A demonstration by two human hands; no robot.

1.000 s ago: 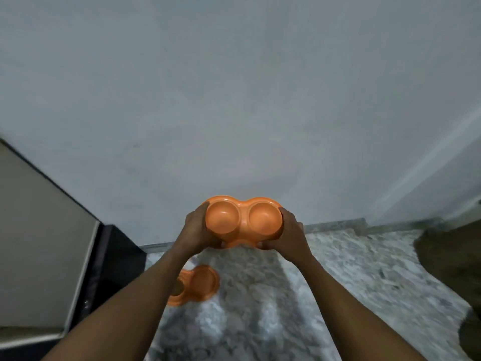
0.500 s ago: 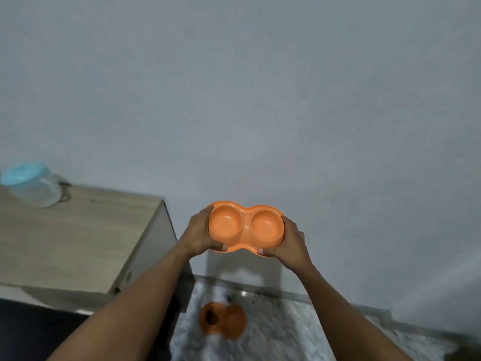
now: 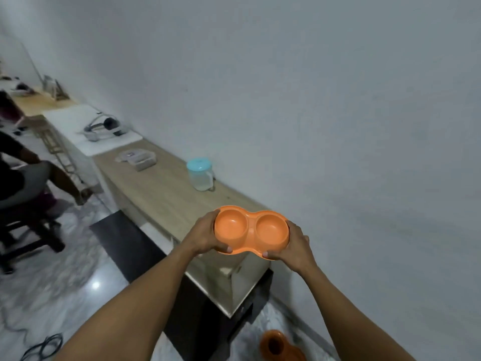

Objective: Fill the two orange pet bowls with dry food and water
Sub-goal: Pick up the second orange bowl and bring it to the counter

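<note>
Blue-lidded jug (image 3: pixel 200 175) on wooden counter (image 3: pixel 161 199) beyond orange double bowl (image 3: pixel 251 231)

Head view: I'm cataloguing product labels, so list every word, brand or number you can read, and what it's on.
No readable text.
Flat clear lidded box on the wooden counter: dark patch on its lid, too blurred to read.
Orange double pet bowl and clear jug with blue lid: no print visible.

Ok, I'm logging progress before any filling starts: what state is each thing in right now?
Held orange bowl: in the air, both cups empty.
Left hand: grips its left end.
Right hand: grips its right end.
Second orange bowl: on the floor, contents unclear.
Jar: upright on the counter, blue lid on.
Flat container: looks closed.
</note>
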